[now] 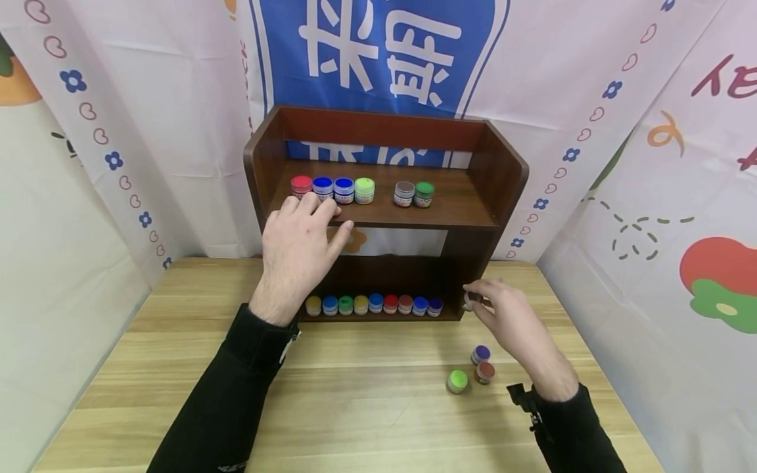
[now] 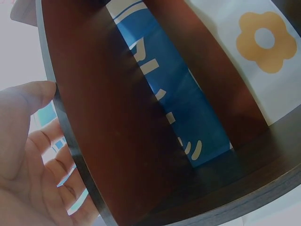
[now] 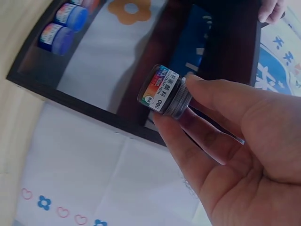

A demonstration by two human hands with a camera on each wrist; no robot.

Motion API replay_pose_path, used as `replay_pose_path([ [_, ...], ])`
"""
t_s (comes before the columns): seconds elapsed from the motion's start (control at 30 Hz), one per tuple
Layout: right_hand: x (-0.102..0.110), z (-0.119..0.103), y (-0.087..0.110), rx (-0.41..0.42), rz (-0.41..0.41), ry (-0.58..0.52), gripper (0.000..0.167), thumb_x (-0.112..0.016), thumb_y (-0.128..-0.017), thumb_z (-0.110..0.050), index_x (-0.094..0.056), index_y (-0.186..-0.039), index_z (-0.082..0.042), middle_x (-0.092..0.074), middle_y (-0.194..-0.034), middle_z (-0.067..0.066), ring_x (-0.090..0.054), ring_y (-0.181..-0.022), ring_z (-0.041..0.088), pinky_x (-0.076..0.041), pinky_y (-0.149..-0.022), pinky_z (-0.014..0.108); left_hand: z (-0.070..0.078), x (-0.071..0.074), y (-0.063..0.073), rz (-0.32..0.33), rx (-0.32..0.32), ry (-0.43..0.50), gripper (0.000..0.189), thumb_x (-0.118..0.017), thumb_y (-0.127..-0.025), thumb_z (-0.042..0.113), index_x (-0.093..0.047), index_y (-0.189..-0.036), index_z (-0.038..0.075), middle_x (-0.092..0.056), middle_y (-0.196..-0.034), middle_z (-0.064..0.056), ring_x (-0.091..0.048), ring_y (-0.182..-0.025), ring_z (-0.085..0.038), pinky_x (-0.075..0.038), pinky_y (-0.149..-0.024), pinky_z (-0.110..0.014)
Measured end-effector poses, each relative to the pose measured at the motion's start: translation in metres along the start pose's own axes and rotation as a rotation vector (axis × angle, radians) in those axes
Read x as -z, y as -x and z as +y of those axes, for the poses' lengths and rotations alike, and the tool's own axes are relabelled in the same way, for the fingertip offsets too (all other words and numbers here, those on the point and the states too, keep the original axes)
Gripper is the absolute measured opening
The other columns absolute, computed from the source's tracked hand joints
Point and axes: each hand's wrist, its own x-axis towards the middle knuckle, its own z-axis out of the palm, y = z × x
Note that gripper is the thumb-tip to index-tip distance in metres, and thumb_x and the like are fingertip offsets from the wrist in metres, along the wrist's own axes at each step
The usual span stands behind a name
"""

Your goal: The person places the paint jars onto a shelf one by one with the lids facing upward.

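My left hand [image 1: 298, 240] rests at the front edge of the upper shelf, fingers over the board close to a red-lidded paint jar [image 1: 301, 184] and a blue-lidded one [image 1: 322, 186]. In the left wrist view, the thumb tip of that hand [image 2: 21, 155] touches the board's edge. My right hand [image 1: 511, 315] pinches a small paint jar [image 3: 160, 89] with a colourful label between thumb and fingers, beside the lower shelf's right end. The jar is tilted on its side in the right wrist view. A brown two-tier shelf unit [image 1: 378, 215] stands between the hands.
On the upper shelf, a gap separates the light-green-lidded jar [image 1: 364, 190] from a grey-lidded one [image 1: 404, 193] and a green-lidded one [image 1: 423, 194]. Several jars line the lower shelf [image 1: 378, 318]. Purple [image 1: 481, 354], brown [image 1: 485, 372] and light-green [image 1: 457, 381] jars stand on the wooden table [image 1: 355, 407].
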Motion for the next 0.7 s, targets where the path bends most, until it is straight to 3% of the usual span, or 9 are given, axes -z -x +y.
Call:
replay_pose_path([
  [0.27,0.015,-0.017,-0.009,0.023,0.042,-0.001,0.03,-0.078,-0.112,-0.003,-0.08,-0.141,0.002,-0.082,-0.14,0.023,-0.082,-0.127,0.045,-0.07,-0.104,0.06,0.0,0.0,0.0,-0.005,0.004,0.005,0.039,-0.074,-0.115,0.051,-0.077,-0.127,0.014,-0.074,-0.123,-0.014,-0.07,-0.121,-0.04,-0.063,-0.093,-0.054],
  [0.47,0.027,-0.031,-0.017,0.033,0.124,0.012,0.034,-0.078,-0.112,-0.003,-0.079,-0.145,0.0,-0.08,-0.145,0.023,-0.079,-0.135,0.046,-0.068,-0.11,0.063,0.0,0.001,0.0,-0.006,0.004,0.001,0.039,-0.074,-0.115,0.051,-0.077,-0.127,0.014,-0.074,-0.122,-0.014,-0.069,-0.12,-0.04,-0.063,-0.092,-0.053],
  [0.7,0.04,-0.043,-0.026,0.069,0.214,0.016,0.036,-0.08,-0.11,0.0,-0.08,-0.146,-0.001,-0.08,-0.147,0.022,-0.08,-0.135,0.045,-0.07,-0.105,0.06,0.0,0.001,0.0,-0.004,0.001,0.003,0.039,-0.074,-0.115,0.051,-0.077,-0.127,0.014,-0.074,-0.122,-0.014,-0.069,-0.119,-0.04,-0.063,-0.091,-0.053],
])
